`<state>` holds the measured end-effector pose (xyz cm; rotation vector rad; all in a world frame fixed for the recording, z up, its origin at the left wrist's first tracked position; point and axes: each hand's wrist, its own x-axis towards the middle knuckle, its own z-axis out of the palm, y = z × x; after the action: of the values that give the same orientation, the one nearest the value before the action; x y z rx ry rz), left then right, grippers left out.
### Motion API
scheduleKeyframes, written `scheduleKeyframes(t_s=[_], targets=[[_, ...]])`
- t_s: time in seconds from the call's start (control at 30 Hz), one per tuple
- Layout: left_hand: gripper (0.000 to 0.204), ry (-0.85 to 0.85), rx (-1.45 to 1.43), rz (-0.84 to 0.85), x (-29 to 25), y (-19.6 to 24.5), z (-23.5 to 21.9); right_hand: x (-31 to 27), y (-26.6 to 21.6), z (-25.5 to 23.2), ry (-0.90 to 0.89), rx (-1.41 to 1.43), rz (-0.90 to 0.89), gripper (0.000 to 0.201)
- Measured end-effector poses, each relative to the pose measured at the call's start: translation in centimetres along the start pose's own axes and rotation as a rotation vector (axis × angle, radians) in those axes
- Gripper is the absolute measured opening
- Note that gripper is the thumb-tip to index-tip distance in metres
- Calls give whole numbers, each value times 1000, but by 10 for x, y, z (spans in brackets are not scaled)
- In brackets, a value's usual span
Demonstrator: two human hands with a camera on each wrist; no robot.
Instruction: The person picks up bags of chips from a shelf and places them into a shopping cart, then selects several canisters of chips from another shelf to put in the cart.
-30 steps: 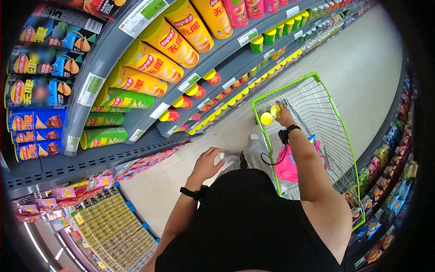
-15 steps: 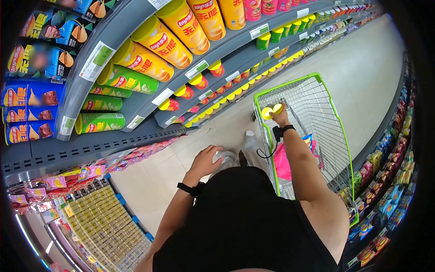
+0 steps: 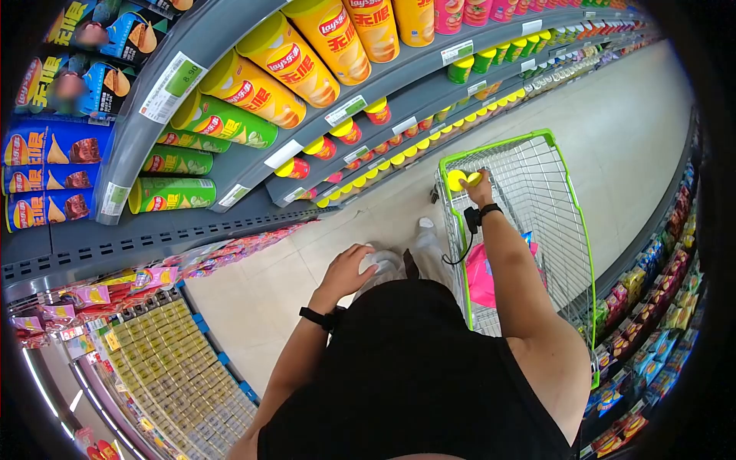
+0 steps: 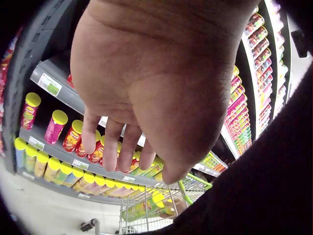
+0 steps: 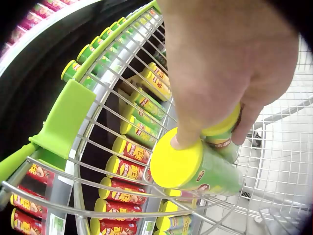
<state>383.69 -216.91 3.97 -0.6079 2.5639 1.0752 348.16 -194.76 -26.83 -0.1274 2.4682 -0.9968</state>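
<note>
Inside a wire cart with a green rim, my right hand is at two green canisters with yellow lids. The right wrist view shows the right hand gripping the farther canister, with a fingertip on the lid of the nearer one. Both lean close together near the cart's end. My left hand hangs in front of the body, holding nothing; in the left wrist view the left hand has its fingers loosely bent.
Shelves on the left hold yellow canisters, green canisters and blue ones. A pink bag lies in the cart under the right forearm. Snack packets line the right side; a display of small packs stands lower left.
The right hand and the two canisters have stayed together at the cart's end, with the lids now closer together. The left hand has risen slightly, and the shelves have shifted in view.
</note>
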Motion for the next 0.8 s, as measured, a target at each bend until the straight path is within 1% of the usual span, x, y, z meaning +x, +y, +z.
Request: scheduleKeyframes(t_s=[0.1,0.2,0.4,0.5,0.6,0.7,0.73,0.8], targets=[[35,0,-6,-10,1,0,1,3,-4,1,53,-80,-67,84],[35,10,-10,2,4,-1,1,5,-11,-3,-46,-57,-67,89],[36,1,22,13,9,0,0,7,-14,-1,-36,-54,14,90],[36,-3,36,23,9,2,-1,10,-5,-3,-35,-112,-141,93],[36,-12,41,23,11,1,0,15,5,-5,-104,-91,-144,100],[36,-8,47,30,11,-1,2,15,10,-11,-77,-181,-154,103],[36,-5,48,35,11,-1,2,17,9,-12,-88,-233,-123,110],[38,-35,28,8,12,-1,3,16,10,-16,-130,-239,-42,114]])
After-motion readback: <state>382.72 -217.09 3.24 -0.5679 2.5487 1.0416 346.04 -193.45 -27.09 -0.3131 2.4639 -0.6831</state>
